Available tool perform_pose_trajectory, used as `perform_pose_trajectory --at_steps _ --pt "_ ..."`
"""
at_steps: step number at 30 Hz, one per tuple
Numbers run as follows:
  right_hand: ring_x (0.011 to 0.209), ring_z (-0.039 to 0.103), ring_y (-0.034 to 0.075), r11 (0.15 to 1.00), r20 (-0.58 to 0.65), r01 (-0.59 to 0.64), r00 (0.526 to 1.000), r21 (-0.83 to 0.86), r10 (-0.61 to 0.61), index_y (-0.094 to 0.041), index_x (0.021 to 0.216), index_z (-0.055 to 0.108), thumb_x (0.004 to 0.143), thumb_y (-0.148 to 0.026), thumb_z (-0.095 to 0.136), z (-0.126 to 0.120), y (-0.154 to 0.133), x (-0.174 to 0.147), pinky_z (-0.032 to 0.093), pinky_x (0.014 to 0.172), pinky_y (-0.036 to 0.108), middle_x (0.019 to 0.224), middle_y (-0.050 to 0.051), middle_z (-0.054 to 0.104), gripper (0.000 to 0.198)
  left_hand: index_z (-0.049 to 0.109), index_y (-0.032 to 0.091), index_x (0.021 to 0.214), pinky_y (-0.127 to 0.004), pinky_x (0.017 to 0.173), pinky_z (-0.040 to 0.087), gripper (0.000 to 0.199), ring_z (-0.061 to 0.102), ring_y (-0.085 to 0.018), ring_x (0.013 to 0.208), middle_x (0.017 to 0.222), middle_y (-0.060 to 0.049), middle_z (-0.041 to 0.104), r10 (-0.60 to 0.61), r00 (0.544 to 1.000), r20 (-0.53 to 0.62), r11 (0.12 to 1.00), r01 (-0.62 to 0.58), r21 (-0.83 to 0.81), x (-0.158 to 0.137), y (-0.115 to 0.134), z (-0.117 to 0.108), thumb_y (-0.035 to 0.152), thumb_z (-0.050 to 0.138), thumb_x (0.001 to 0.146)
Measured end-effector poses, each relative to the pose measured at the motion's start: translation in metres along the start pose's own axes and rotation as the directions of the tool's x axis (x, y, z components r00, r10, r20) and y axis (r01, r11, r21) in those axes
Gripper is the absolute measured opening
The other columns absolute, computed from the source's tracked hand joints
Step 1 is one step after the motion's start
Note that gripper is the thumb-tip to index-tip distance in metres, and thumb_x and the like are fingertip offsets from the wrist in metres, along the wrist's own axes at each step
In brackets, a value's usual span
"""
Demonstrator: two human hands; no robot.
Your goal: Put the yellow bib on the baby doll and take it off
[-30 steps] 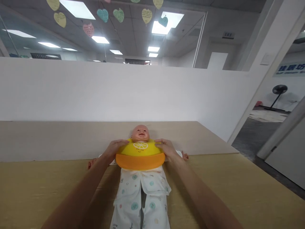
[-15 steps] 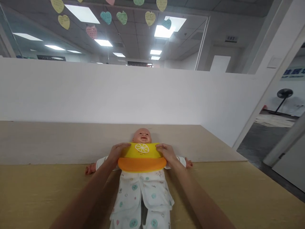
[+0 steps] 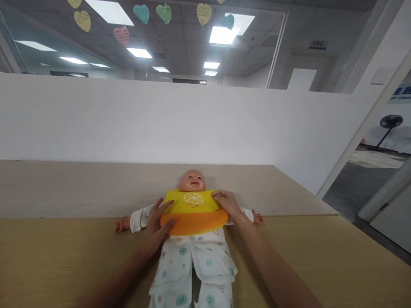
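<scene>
A baby doll [image 3: 192,182] lies face up, arms spread, in a white patterned outfit [image 3: 183,261]. Over its chest lies a yellow bib [image 3: 173,203] with a lemon-slice print and an orange pocket [image 3: 192,223] along the bottom. At the bib's left edge is my left hand [image 3: 157,224], its fingers spread, with the thumb on the orange pocket and a fingertip on the yellow part. My right hand [image 3: 227,203] has its fingers closed on the bib's upper right edge; its thumb is hard to make out.
The doll rests across a tabletop with a tan front part [image 3: 64,256] and a greyish back part [image 3: 80,188]. Behind stands a white wall [image 3: 144,119] with glass above and heart-shaped notes [image 3: 163,14]. A doorway and a black fan [image 3: 391,122] are at the right.
My left hand has moved down from the bib's upper left edge to its side, and its fingers have spread. My right hand stays at the upper right edge. The view has shifted slightly.
</scene>
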State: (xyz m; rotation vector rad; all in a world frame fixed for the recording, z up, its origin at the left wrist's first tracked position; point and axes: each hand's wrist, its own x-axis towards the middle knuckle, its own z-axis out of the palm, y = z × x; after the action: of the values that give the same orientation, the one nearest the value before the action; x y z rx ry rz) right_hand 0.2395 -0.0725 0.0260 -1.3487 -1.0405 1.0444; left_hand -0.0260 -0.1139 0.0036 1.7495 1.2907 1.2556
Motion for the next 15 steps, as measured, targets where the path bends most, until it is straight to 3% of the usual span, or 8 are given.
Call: perform_pose_trajectory --at_steps 4,9,12,15 --pt "0.066 0.058 0.013 0.998 0.005 0.033 0.999 -0.061 -0.032 -0.016 0.069 0.069 0.057 -0.030 0.059 -0.002 0.005 0.003 0.043 0.063 0.023 0.070 0.000 0.067 0.021 0.053 0.026 0.126 -0.048 0.109 0.031 0.053 0.035 -0.027 0.134 0.144 -0.009 0.039 0.087 0.993 -0.079 0.994 -0.081 0.076 -0.009 -0.010 0.007 0.050 0.054 0.078" --pt "0.078 0.063 0.017 0.912 0.021 0.218 0.974 -0.347 -0.225 -0.016 0.079 0.070 0.071 -0.033 0.051 -0.016 0.006 0.000 0.046 0.073 0.027 0.084 0.004 0.071 0.026 0.047 0.022 0.126 -0.045 0.101 0.041 0.046 0.052 -0.023 0.114 0.128 -0.011 0.054 0.048 0.975 -0.215 0.991 -0.019 0.133 -0.004 -0.017 0.010 0.046 0.036 0.089" --pt "0.087 0.063 0.019 0.758 0.009 0.305 0.930 -0.577 -0.368 -0.016 0.090 0.069 0.079 -0.029 0.043 -0.034 0.004 -0.008 0.046 0.080 0.030 0.095 0.007 0.072 0.032 0.054 0.018 0.116 -0.045 0.098 0.041 0.038 0.054 -0.025 0.109 0.116 -0.012 0.061 0.202 0.945 -0.256 0.943 -0.117 0.311 0.002 -0.022 -0.007 0.037 0.034 0.090" --pt "0.096 0.062 0.023 0.488 0.086 0.331 0.884 -0.807 -0.459 -0.013 0.096 0.069 0.083 -0.023 0.039 -0.057 0.008 -0.022 0.042 0.088 0.033 0.102 0.012 0.070 0.034 0.062 0.017 0.102 -0.048 0.096 0.042 0.030 0.051 -0.029 0.111 0.106 -0.014 0.065 0.441 0.886 -0.139 0.775 -0.298 0.557 0.008 -0.034 -0.029 0.028 0.040 0.084"
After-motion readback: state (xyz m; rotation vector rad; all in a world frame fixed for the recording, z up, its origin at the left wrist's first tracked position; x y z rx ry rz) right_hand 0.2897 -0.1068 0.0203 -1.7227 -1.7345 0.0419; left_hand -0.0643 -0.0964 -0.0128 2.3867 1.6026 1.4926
